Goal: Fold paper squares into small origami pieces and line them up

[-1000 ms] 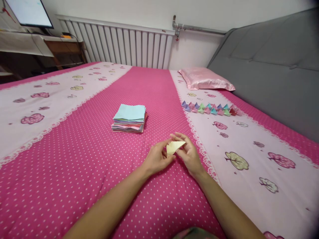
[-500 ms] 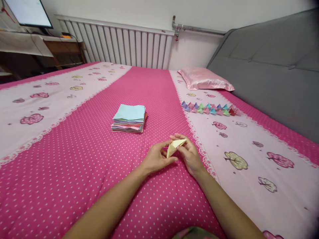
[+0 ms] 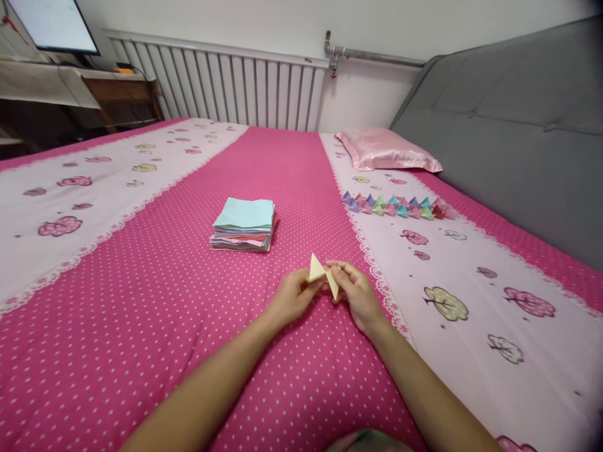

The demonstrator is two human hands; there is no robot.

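Note:
A small pale yellow folded paper piece (image 3: 321,276) stands up between both of my hands, just above the pink dotted bedspread (image 3: 141,326). My left hand (image 3: 293,300) pinches its left point and my right hand (image 3: 357,293) pinches its right flap. Beyond my left hand lies a stack of coloured paper squares (image 3: 245,224) with a light blue sheet on top. A row of several finished folded paper shapes (image 3: 398,206) in mixed colours lies on the pale strip to the right.
A pink satin pillow (image 3: 387,150) lies at the far right by the grey padded headboard (image 3: 513,138). A white radiator (image 3: 226,81) lines the far wall. A desk with a monitor (image 3: 51,25) stands at the far left.
The yellow paper has turned from lying flat between my fingers to standing up with two points showing. My hands have closed in slightly around it.

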